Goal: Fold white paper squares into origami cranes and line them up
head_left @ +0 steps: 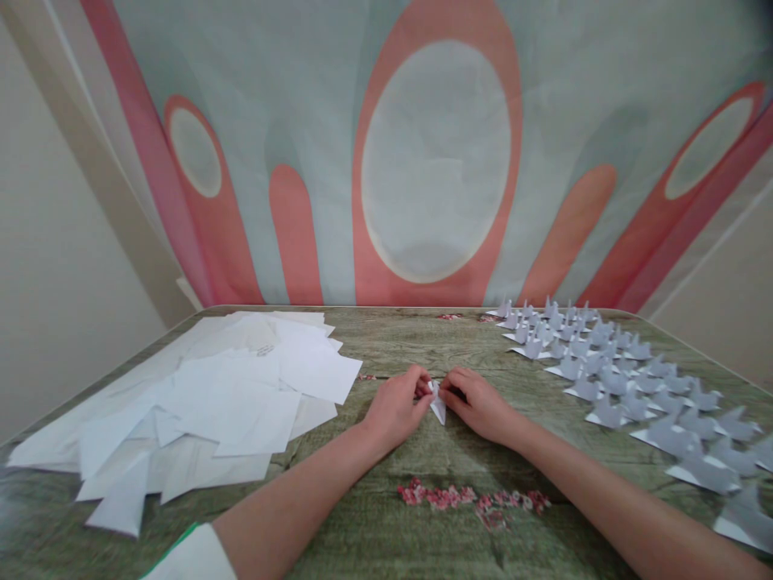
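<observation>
Between my two hands, near the middle of the table, is a small folded white paper piece (438, 408) with a narrow pointed end toward me. My left hand (398, 405) pinches it from the left with thumb and fingers. From the right, the fingertips of my right hand (474, 401) are closed on its other side. The fingers hide part of the folds, so its full shape is hard to make out.
Loose white paper sheets (229, 403) lie in a spread pile at the left, with a folded piece (124, 499) at its near edge. Rows of folded paper cranes (604, 379) stand along the right. The wood-patterned table (338, 515) ends at a patterned backdrop (435, 294).
</observation>
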Tool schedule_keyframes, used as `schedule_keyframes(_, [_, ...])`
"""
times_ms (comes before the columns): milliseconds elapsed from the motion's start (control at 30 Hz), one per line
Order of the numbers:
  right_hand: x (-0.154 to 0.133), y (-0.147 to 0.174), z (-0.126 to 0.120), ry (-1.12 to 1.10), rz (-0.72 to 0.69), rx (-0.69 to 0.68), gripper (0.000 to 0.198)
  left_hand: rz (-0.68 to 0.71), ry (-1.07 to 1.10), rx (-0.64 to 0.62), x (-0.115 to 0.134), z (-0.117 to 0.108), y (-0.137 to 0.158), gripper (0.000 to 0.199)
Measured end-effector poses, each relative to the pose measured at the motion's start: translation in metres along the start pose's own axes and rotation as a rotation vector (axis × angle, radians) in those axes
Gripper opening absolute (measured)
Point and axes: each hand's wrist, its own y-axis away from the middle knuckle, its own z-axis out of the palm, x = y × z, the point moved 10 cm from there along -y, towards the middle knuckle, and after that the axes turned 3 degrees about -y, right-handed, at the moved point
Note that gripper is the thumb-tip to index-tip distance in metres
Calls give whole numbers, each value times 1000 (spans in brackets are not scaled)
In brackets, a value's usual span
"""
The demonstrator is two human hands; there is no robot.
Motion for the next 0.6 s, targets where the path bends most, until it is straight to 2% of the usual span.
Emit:
schedule_keyframes(400, [5,1,1,34,94,28,13,-6,-27,-19,2,1,1,16])
schedule_keyframes(600, [7,2,0,50,132,42,12,34,-86,-40,9,1,2,9])
